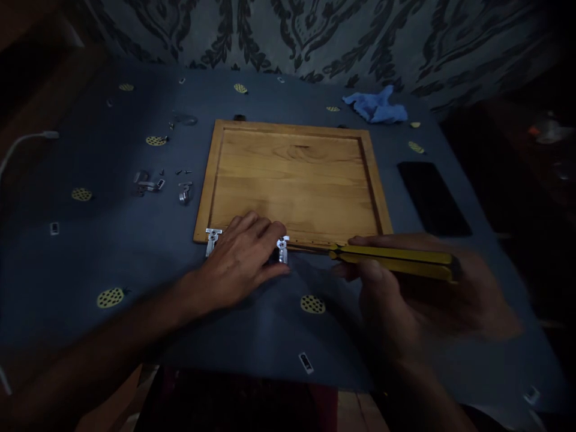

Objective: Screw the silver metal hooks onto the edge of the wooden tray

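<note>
A framed wooden panel (pixel 292 180) lies flat on the blue patterned cloth. Along its near edge sit two metal hinges, one (pixel 213 240) at the left corner and another (pixel 282 251) further right. My left hand (pixel 243 252) rests between them, fingers bent over the panel's edge, thumb and fingertips against the right hinge. A yellow-handled screwdriver (pixel 396 257) is in my right hand (pixel 414 288), which is smeared by motion. Its shaft points left toward the right hinge; whether the tip touches a screw is too dark to tell.
Loose hinges (pixel 146 183) and another hinge part (pixel 184 193) lie left of the panel, with small screws (pixel 183 172) nearby. A black phone (pixel 432 198) is on the right. At the back right lies a blue rag (pixel 378 107). A patterned wall rises behind.
</note>
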Demonstrator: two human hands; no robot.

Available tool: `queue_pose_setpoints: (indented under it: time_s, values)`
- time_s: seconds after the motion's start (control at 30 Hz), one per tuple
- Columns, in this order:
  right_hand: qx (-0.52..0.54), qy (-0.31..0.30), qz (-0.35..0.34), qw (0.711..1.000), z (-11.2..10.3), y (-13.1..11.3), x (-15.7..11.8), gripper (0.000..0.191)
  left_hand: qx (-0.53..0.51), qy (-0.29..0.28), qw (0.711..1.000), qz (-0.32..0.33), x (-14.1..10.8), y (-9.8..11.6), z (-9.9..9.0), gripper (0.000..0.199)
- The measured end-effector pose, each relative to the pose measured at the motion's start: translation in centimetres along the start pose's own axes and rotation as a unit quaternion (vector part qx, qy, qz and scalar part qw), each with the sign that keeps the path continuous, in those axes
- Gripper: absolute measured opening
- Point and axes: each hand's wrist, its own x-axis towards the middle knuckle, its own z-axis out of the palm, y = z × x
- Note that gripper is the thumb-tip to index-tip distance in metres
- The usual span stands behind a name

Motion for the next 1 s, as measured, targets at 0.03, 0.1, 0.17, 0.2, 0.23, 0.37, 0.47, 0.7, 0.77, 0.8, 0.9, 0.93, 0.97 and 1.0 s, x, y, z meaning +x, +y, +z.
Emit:
queue_pose_setpoints:
  time_s: [0.03,0.1,0.17,0.2,0.23,0.37,0.47,0.7,0.77,0.8,0.9,0.93,0.97,1.0]
  values:
    - [-0.007,0.021,0.001,1.000,0.2,0.0,0.0,0.026,-0.001,0.000,1.000,-0.002,0.0,0.0,0.0,0.035]
    - [-0.022,0.053,0.008,0.998,0.5,-0.2,0.1,0.025,-0.004,-0.003,1.000,-0.005,0.0,0.1,0.0,0.035]
    - [-0.033,0.050,0.014,0.998,0.7,-0.3,0.2,0.023,-0.006,-0.003,1.000,-0.004,0.0,0.1,0.0,0.035]
    - [-0.034,0.046,0.020,0.998,0.7,-0.3,0.3,0.022,-0.006,-0.002,1.000,-0.003,0.0,0.1,0.0,0.035]
    - [-0.032,0.040,0.026,0.998,0.7,-0.3,0.3,0.021,-0.005,-0.002,1.000,-0.002,0.0,0.1,0.0,0.035]
    - [-0.014,0.043,0.033,0.998,0.8,-0.1,0.3,0.023,0.003,0.002,1.000,0.005,0.0,0.0,-0.1,0.036]
    - [-0.008,0.053,0.003,0.999,0.9,0.0,0.3,0.030,0.003,0.000,1.000,0.005,0.0,0.1,-0.1,0.037]
    - [-0.016,-0.024,0.008,1.000,0.5,-0.2,0.8,0.029,0.007,-0.004,1.000,-0.003,0.1,0.2,-0.1,0.034]
    - [-0.012,-0.044,-0.015,0.999,0.5,-0.6,1.4,0.030,0.006,-0.003,1.000,0.000,0.1,0.2,-0.1,0.035]
    - [-0.013,-0.051,-0.028,0.998,0.5,-0.8,1.7,0.031,0.004,-0.003,1.000,0.001,0.1,0.1,-0.1,0.036]
    - [-0.034,-0.057,-0.064,0.996,0.6,-1.4,2.6,0.031,0.003,-0.005,1.000,0.003,0.1,0.2,-0.2,0.035]
    - [-0.043,-0.059,-0.072,0.995,0.7,-1.6,2.8,0.030,0.002,-0.005,1.000,0.002,0.1,0.2,-0.2,0.035]
    - [-0.050,-0.060,-0.075,0.994,0.7,-1.6,2.9,0.029,0.002,-0.006,1.000,0.002,0.1,0.2,-0.3,0.035]
    - [-0.055,-0.061,-0.076,0.994,0.7,-1.7,2.9,0.028,0.002,-0.007,1.000,0.001,0.1,0.2,-0.3,0.035]
